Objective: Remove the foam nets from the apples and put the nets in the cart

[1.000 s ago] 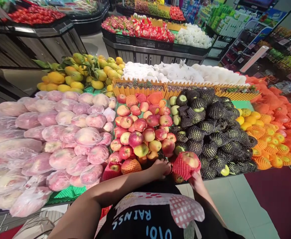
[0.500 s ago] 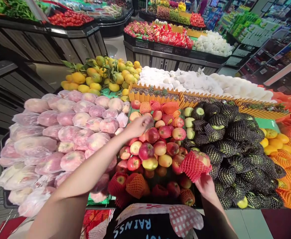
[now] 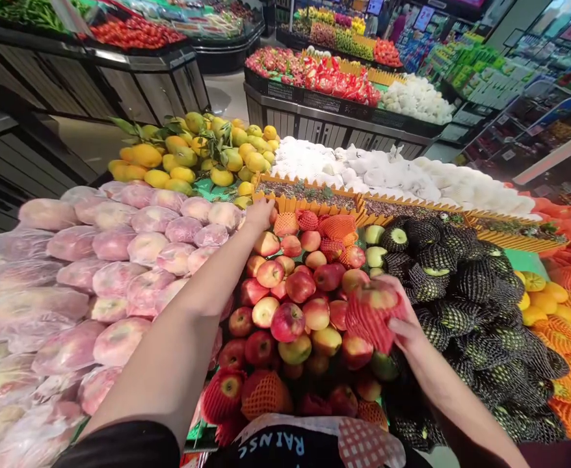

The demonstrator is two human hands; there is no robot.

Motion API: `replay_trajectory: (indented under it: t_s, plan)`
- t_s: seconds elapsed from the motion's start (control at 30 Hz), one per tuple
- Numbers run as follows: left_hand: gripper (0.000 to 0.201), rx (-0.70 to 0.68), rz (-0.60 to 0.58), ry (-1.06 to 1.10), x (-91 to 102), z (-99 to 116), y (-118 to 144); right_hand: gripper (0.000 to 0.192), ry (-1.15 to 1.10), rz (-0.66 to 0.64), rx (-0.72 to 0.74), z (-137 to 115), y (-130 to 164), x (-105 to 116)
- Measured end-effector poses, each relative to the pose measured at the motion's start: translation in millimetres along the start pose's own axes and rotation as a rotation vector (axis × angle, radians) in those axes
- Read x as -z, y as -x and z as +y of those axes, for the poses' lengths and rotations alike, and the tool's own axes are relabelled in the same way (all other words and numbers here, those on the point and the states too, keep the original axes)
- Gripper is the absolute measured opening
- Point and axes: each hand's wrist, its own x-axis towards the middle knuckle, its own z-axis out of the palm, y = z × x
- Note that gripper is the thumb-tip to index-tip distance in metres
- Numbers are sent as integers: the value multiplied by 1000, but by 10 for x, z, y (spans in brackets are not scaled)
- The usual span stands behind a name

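Netted apple (image 3: 371, 313) in right hand (image 3: 405, 328)

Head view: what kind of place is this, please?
Most likely a supermarket produce section: a pile of loose apples, bagged fruit, more fruit stands behind and packaged-goods shelves. The right hand holds a net-wrapped apple.

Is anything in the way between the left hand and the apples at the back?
Nothing visible: the left hand already reaches the back of the apple pile. The right hand holds a red-netted apple.
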Motion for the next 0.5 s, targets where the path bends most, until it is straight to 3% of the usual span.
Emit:
replay_trajectory:
  t_s: [0.13, 0.2, 0.3, 0.4, 0.5]
  plan:
    - [51, 31, 199, 15, 391, -77, 429, 62, 265, 39, 72, -23, -942, -364]
    - [53, 49, 358, 34, 585, -126, 757, 56, 385, 53, 121, 15, -1483, -724]
    - [53, 104, 586, 75, 791, -204, 1378, 58, 744, -47, 189, 43, -2191, -1338]
    - [57, 122, 768, 108, 832, -338, 2122, 61, 863, -92, 220, 63, -2593, -1825]
    - [70, 151, 922, 96, 669, -595, 2868, 59, 951, -144, 199, 131, -2705, -2078]
